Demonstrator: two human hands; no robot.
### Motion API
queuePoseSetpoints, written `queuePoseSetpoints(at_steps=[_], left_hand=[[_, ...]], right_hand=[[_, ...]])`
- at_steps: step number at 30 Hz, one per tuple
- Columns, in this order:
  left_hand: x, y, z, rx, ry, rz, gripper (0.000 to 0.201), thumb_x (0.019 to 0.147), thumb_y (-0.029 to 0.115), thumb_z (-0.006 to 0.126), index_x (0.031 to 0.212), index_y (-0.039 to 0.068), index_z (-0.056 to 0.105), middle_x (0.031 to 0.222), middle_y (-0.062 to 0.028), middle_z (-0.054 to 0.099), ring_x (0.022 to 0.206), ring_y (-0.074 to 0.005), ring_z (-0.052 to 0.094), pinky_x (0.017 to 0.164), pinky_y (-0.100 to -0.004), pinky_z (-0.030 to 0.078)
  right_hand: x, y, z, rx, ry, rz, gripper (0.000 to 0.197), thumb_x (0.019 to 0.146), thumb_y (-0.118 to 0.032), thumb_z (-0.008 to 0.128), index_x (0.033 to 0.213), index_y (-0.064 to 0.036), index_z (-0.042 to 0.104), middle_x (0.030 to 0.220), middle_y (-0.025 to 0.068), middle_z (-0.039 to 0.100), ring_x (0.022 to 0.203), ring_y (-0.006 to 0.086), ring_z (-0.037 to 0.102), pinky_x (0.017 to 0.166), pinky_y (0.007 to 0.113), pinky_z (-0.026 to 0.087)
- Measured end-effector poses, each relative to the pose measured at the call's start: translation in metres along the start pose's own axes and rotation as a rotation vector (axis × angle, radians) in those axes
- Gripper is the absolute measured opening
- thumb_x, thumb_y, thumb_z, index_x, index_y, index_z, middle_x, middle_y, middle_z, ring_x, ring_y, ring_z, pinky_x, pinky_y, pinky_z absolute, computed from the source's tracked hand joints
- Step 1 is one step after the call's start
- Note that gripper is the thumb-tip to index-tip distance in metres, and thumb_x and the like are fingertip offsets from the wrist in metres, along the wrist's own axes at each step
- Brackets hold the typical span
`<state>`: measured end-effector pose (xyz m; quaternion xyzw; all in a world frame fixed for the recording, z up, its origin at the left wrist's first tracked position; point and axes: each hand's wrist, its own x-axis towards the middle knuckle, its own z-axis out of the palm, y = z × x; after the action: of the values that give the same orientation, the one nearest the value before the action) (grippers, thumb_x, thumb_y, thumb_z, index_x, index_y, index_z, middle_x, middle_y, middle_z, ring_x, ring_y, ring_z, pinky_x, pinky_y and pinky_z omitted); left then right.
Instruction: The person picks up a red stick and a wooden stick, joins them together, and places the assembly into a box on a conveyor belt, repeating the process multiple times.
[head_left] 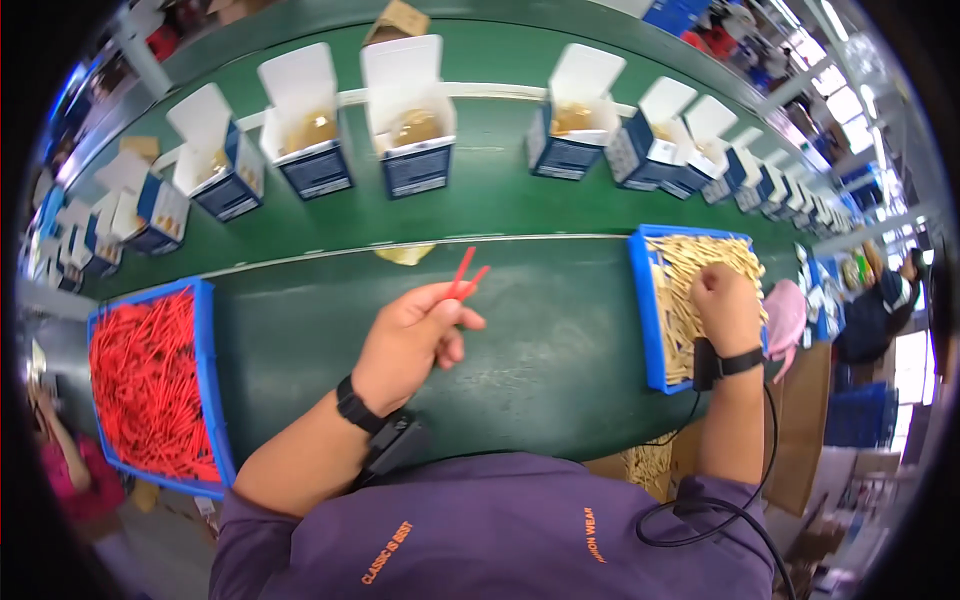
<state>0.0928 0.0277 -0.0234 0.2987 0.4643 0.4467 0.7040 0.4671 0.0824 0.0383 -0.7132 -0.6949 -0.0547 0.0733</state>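
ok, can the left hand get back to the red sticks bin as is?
Probably yes. The left hand holds red sticks over bare green belt, and nothing lies between it and the red sticks bin.

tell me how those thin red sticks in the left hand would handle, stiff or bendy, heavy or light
Probably stiff: the two red sticks jut straight up from the left hand without drooping. Likely very light, since a fingertip grip holds them. Being thin and smooth-looking, they might slip or scatter easily, like the loose heap in the blue tray.
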Motion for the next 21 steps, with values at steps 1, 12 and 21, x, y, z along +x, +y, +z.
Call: queuePoseSetpoints(at_steps=[1,12,21], left_hand=[[-0.001,0.001,-0.002,-0.018,-0.031,-0.041,0.03,0.105,0.018,0.05,0.128,0.001,0.058,0.081,-0.0019,0.061,0.057,-0.0074,0.05,0.053,-0.0211,0.042],[-0.011,-0.009,-0.009,0.805,-0.069,0.293,0.023,0.102,0.013,0.054,0.116,-0.002,0.065,0.083,-0.0031,0.067,0.064,-0.0078,0.058,0.059,-0.023,0.049],[-0.004,0.006,-0.017,0.1,-0.039,0.097,0.021,0.099,0.012,0.061,0.113,-0.002,0.067,0.088,-0.0035,0.068,0.071,-0.0106,0.062,0.066,-0.025,0.051]], right_hand=[[-0.003,-0.006,-0.007,0.166,0.041,0.039,0.015,0.086,-0.014,0.066,0.086,0.0007,0.069,0.076,0.0158,0.07,0.067,0.0276,0.068,0.064,0.038,0.054],[-0.017,-0.174,0.018,1.004,-0.182,-0.725,0.008,0.086,-0.003,0.069,0.093,-0.0012,0.065,0.093,0.0093,0.07,0.078,0.0197,0.067,0.07,0.028,0.052],[-0.048,-0.193,0.064,1.256,-0.623,-0.333,0.006,0.089,-0.005,0.071,0.092,0.0005,0.068,0.092,0.0073,0.069,0.08,0.0122,0.065,0.07,0.026,0.051]])
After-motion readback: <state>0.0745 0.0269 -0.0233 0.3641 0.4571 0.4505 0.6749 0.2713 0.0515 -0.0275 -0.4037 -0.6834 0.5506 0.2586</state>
